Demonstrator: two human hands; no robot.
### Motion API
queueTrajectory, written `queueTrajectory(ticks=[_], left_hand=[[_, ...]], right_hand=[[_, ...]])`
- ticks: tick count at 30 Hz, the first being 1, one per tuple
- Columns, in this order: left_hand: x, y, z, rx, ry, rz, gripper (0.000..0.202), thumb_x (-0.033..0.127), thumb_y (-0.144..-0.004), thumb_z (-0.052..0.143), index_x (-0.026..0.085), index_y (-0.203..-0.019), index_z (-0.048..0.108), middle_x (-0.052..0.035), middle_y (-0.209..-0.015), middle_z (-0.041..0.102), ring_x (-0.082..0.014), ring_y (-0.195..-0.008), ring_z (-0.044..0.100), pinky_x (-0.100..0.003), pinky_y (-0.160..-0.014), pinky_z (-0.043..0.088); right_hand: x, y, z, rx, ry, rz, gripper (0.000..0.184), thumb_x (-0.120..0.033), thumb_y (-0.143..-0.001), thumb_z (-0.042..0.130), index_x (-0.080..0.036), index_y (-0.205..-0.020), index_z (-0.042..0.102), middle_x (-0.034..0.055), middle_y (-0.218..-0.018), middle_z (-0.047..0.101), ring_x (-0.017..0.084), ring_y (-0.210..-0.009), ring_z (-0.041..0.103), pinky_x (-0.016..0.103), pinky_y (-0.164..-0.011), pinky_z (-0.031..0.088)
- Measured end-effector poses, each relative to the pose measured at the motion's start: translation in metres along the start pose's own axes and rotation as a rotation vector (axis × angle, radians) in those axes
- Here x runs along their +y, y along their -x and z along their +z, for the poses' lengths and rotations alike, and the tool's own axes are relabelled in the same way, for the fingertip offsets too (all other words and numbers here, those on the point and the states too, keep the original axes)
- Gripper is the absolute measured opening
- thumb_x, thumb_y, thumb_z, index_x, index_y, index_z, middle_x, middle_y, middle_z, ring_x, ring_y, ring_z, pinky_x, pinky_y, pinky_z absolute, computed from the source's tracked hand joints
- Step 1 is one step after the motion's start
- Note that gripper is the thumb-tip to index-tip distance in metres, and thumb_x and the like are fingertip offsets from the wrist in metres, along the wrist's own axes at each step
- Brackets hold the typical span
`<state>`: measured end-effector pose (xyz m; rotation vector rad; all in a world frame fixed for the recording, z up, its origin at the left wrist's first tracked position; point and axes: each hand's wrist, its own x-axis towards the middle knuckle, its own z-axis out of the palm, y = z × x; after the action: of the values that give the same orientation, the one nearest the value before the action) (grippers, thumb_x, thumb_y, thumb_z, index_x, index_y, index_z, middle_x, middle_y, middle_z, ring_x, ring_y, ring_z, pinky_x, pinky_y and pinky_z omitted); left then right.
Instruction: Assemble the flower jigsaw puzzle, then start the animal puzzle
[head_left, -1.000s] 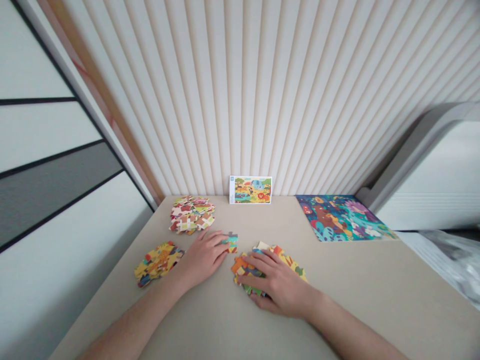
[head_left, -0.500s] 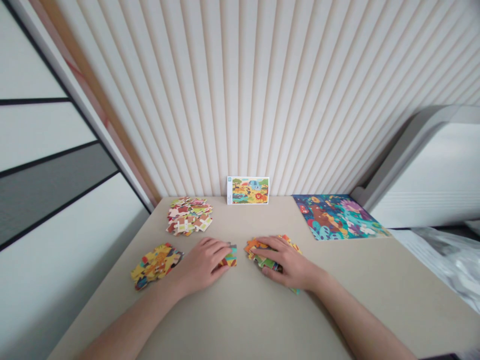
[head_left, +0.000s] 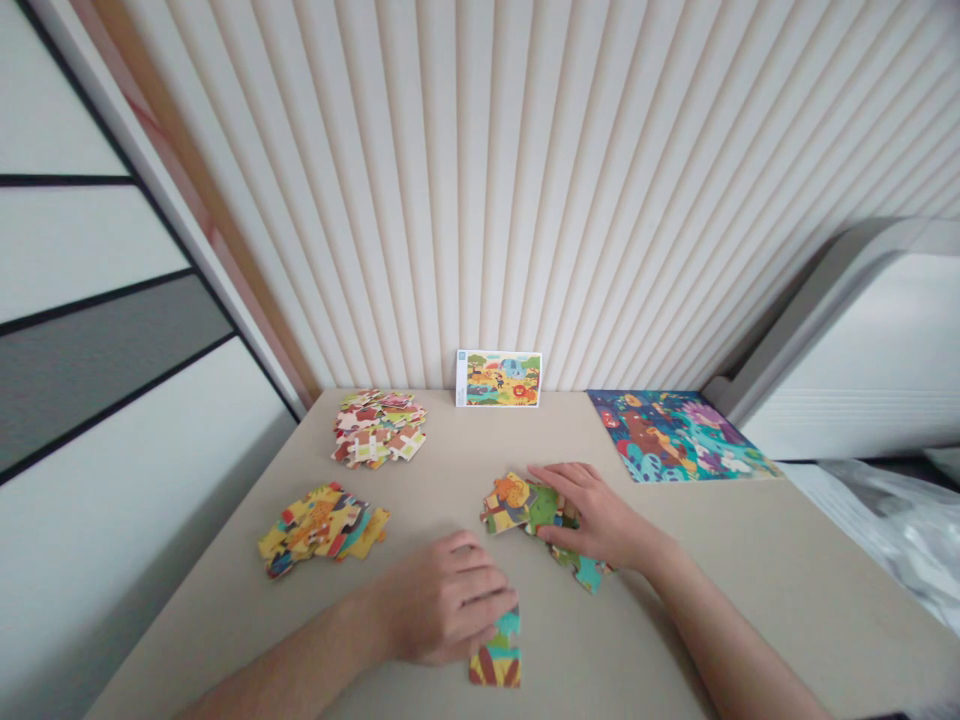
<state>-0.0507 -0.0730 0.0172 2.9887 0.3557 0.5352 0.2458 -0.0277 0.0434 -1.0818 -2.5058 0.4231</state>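
My left hand (head_left: pixel 448 605) lies knuckles-up near the table's front edge, fingers curled onto a small joined bit of jigsaw (head_left: pixel 496 652) that sticks out below them. My right hand (head_left: pixel 594 515) rests fingers-down on a flat cluster of joined puzzle pieces (head_left: pixel 517 503) in the middle of the beige table (head_left: pixel 720 560), pinning its right part. A small picture card (head_left: pixel 498 378) leans upright against the ribbed wall at the back.
A heap of loose pieces (head_left: pixel 379 430) lies at the back left and a yellowish clump (head_left: pixel 321 522) at the left. A finished blue puzzle (head_left: pixel 679 435) lies at the back right. A white unit (head_left: pixel 862 370) stands beyond the table's right side.
My left hand slid its small piece from the middle toward the front edge. My right hand moved back and to the right with its cluster, which has turned.
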Motion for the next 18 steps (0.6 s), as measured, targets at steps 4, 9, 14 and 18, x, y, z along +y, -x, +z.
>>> queueTrajectory(ticks=[4,9,14,18], left_hand=[[-0.01,-0.001,-0.007,0.019,-0.066,-0.182,0.043,0.035,-0.1,0.052,0.019,-0.14,0.053,-0.0124,-0.138,0.061,-0.0283,-0.13,0.053,-0.048,-0.113,0.037],[-0.021,0.003,-0.008,-0.038,-0.06,-0.357,0.055,0.038,-0.1,0.052,0.022,-0.152,0.041,-0.0116,-0.151,0.05,-0.0285,-0.14,0.044,-0.051,-0.12,0.029],[-0.023,0.005,-0.004,-0.059,-0.006,-0.402,0.053,0.036,-0.101,0.051,0.026,-0.152,0.041,-0.0079,-0.152,0.05,-0.0262,-0.14,0.046,-0.05,-0.12,0.031],[-0.022,0.005,-0.005,-0.046,0.016,-0.371,0.054,0.035,-0.101,0.051,0.027,-0.153,0.04,-0.0074,-0.151,0.051,-0.0252,-0.14,0.046,-0.05,-0.121,0.03]], right_hand=[[0.008,0.002,-0.006,0.032,0.03,0.016,0.067,-0.044,-0.089,0.071,-0.024,-0.149,0.049,0.0132,-0.131,0.064,0.028,-0.119,0.058,0.048,-0.108,0.04],[0.019,0.005,-0.008,0.145,0.037,0.069,0.061,-0.042,-0.092,0.067,-0.026,-0.148,0.05,0.0121,-0.129,0.063,0.027,-0.119,0.059,0.047,-0.105,0.045],[0.037,0.001,0.003,0.387,-0.15,0.197,0.055,-0.039,-0.092,0.065,-0.025,-0.144,0.055,0.011,-0.128,0.058,0.022,-0.104,0.063,0.042,-0.095,0.054],[0.037,-0.005,0.016,0.537,-0.433,0.317,0.058,-0.044,-0.086,0.071,-0.023,-0.139,0.06,0.0097,-0.123,0.056,0.017,-0.088,0.064,0.035,-0.082,0.059]])
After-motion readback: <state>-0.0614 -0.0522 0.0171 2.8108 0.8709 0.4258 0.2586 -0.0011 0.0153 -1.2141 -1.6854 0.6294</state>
